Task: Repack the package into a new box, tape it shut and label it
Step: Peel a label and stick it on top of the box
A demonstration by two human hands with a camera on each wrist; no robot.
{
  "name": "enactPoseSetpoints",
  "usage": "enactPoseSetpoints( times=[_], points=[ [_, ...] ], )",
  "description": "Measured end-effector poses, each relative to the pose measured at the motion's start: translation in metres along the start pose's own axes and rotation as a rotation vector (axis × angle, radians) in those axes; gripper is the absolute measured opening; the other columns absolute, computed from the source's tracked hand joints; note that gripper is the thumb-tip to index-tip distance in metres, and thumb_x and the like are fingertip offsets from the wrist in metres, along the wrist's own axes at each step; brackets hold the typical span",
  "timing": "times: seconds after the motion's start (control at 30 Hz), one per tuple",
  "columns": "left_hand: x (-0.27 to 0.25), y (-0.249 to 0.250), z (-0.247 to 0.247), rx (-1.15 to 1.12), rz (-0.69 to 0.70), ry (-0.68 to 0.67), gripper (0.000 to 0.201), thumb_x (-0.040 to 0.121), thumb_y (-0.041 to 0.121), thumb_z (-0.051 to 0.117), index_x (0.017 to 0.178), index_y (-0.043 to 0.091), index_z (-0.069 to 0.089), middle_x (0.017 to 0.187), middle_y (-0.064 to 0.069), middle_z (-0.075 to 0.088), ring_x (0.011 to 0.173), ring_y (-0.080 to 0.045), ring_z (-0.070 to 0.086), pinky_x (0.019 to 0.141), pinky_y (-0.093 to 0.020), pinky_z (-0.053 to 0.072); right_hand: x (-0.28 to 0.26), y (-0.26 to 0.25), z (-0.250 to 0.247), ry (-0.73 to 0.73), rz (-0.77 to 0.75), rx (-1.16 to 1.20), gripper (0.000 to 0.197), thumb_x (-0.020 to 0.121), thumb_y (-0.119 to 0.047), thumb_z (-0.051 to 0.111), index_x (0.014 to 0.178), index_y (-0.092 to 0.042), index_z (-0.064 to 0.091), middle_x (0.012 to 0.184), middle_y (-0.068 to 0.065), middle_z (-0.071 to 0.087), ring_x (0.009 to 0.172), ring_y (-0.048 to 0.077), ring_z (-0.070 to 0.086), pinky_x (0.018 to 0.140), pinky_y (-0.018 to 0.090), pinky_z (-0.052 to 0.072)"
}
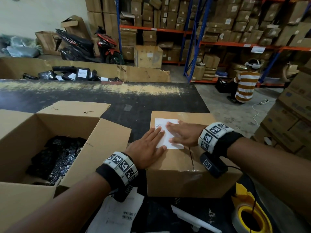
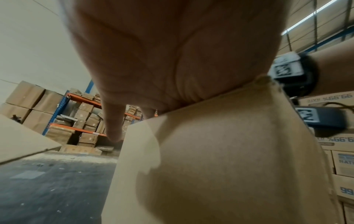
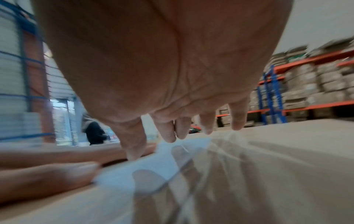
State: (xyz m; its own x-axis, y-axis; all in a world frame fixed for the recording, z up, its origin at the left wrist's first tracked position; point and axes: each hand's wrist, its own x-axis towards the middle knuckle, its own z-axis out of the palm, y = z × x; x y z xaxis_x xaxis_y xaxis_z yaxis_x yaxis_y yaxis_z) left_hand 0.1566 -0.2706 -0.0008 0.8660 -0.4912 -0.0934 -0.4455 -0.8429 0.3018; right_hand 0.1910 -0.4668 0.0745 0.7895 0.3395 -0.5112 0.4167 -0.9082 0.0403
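A closed, taped cardboard box [image 1: 188,175] stands on the dark table in front of me. A white label [image 1: 165,122] lies on its top at the near-left. My left hand [image 1: 148,148] lies flat on the label's left edge, fingers straight. My right hand [image 1: 183,132] presses flat on the label from the right, fingers spread. In the left wrist view the palm [image 2: 162,60] rests on the box's top edge [image 2: 220,151]. The right wrist view shows the fingers [image 3: 168,130] on the label [image 3: 153,171], blurred.
An open box [image 1: 25,132] with black wrapped packages [image 1: 57,158] stands at the left. A yellow tape dispenser [image 1: 249,214] lies at the near right, printed papers [image 1: 117,214] near me. A person crouches by shelves [image 1: 245,84] at the far right; stacked cartons [image 1: 289,118] on the right.
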Motion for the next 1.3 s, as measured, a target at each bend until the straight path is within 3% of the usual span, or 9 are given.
enactPoseSetpoints(
  times=[0.3, 0.5, 0.67, 0.77, 0.9, 0.97, 1.07, 1.23, 1.3],
  points=[
    [0.003, -0.002, 0.007, -0.013, -0.027, -0.003, 0.071, 0.104, 0.058, 0.019, 0.163, 0.027, -0.005, 0.170, 0.010, -0.014, 0.156, -0.010, -0.015, 0.127, -0.050, 0.020, -0.038, 0.006, 0.033, 0.087, 0.125, -0.001, 0.072, 0.105, -0.054, 0.029, 0.162, -0.021, 0.000, 0.170, -0.003, -0.002, 0.157, 0.022, 0.002, 0.124, 0.050, 0.021],
    [0.004, -0.005, 0.009, -0.050, 0.002, 0.005, 0.071, 0.105, 0.057, 0.022, 0.163, 0.026, -0.004, 0.170, 0.010, -0.012, 0.156, -0.009, -0.015, 0.127, -0.050, 0.018, -0.055, -0.026, 0.056, 0.181, -0.045, 0.079, 0.071, 0.104, -0.058, 0.024, 0.161, -0.026, -0.003, 0.170, -0.007, -0.006, 0.157, 0.018, -0.003, 0.126, 0.047, 0.014],
    [0.003, -0.003, 0.005, -0.004, -0.008, -0.014, 0.070, 0.105, 0.057, 0.021, 0.163, 0.027, -0.004, 0.171, 0.009, -0.012, 0.157, -0.012, -0.013, 0.128, -0.052, 0.013, -0.082, -0.018, 0.085, 0.229, 0.010, 0.088, 0.092, 0.084, -0.080, 0.007, 0.160, -0.031, -0.011, 0.167, -0.013, -0.014, 0.156, 0.013, -0.011, 0.127, 0.046, 0.005],
    [-0.002, 0.005, 0.001, 0.108, 0.026, -0.010, 0.065, 0.107, 0.053, 0.016, 0.163, 0.029, -0.003, 0.171, 0.009, -0.011, 0.157, -0.013, -0.015, 0.128, -0.052, 0.001, -0.080, -0.020, 0.103, 0.258, 0.026, 0.073, 0.104, 0.081, -0.091, 0.018, 0.157, -0.032, -0.022, 0.164, -0.013, -0.026, 0.153, 0.014, -0.022, 0.126, 0.050, -0.001],
    [-0.028, 0.016, 0.004, 0.184, 0.067, -0.012, 0.071, 0.103, 0.061, 0.007, 0.163, 0.026, -0.006, 0.170, 0.007, -0.011, 0.155, -0.010, -0.016, 0.128, -0.049, -0.004, -0.074, -0.022, 0.119, 0.382, 0.049, 0.055, 0.095, 0.087, -0.081, 0.017, 0.158, -0.030, -0.020, 0.166, -0.012, -0.024, 0.154, 0.015, -0.019, 0.126, 0.051, 0.002],
    [-0.050, 0.015, 0.007, 0.180, 0.069, -0.014, 0.079, 0.095, 0.068, -0.003, 0.162, 0.026, -0.008, 0.168, 0.009, -0.014, 0.155, -0.007, -0.017, 0.129, -0.048, -0.003, -0.072, -0.021, 0.122, 0.416, 0.051, 0.061, 0.093, 0.084, -0.080, 0.009, 0.159, -0.031, -0.017, 0.167, -0.012, -0.020, 0.155, 0.015, -0.016, 0.126, 0.051, 0.002],
    [-0.078, 0.012, 0.005, 0.130, 0.046, -0.027, 0.091, 0.084, 0.079, -0.014, 0.161, 0.031, -0.010, 0.168, 0.013, -0.016, 0.154, -0.004, -0.018, 0.128, -0.042, -0.007, -0.070, -0.020, 0.126, 0.456, 0.036, 0.096, 0.092, 0.085, -0.079, 0.010, 0.160, -0.030, -0.011, 0.167, -0.011, -0.015, 0.156, 0.016, -0.011, 0.126, 0.050, 0.001],
    [-0.048, 0.016, -0.015, 0.123, 0.040, -0.033, 0.095, 0.083, 0.081, -0.004, 0.163, 0.032, 0.009, 0.171, 0.011, -0.001, 0.158, -0.009, -0.004, 0.129, -0.044, 0.002, -0.070, -0.021, 0.126, 0.477, 0.037, 0.095, 0.090, 0.089, -0.077, 0.016, 0.160, -0.030, -0.010, 0.168, -0.010, -0.014, 0.156, 0.016, -0.010, 0.126, 0.049, 0.000],
    [-0.020, 0.020, -0.018, 0.166, 0.080, -0.059, 0.086, 0.091, 0.078, 0.007, 0.163, 0.031, 0.008, 0.172, 0.009, -0.002, 0.158, -0.011, -0.004, 0.129, -0.043, 0.002, -0.070, -0.020, 0.125, 0.476, 0.039, 0.090, 0.091, 0.087, -0.077, 0.012, 0.160, -0.030, -0.011, 0.168, -0.010, -0.015, 0.156, 0.016, -0.011, 0.126, 0.050, 0.000]
  ],
)
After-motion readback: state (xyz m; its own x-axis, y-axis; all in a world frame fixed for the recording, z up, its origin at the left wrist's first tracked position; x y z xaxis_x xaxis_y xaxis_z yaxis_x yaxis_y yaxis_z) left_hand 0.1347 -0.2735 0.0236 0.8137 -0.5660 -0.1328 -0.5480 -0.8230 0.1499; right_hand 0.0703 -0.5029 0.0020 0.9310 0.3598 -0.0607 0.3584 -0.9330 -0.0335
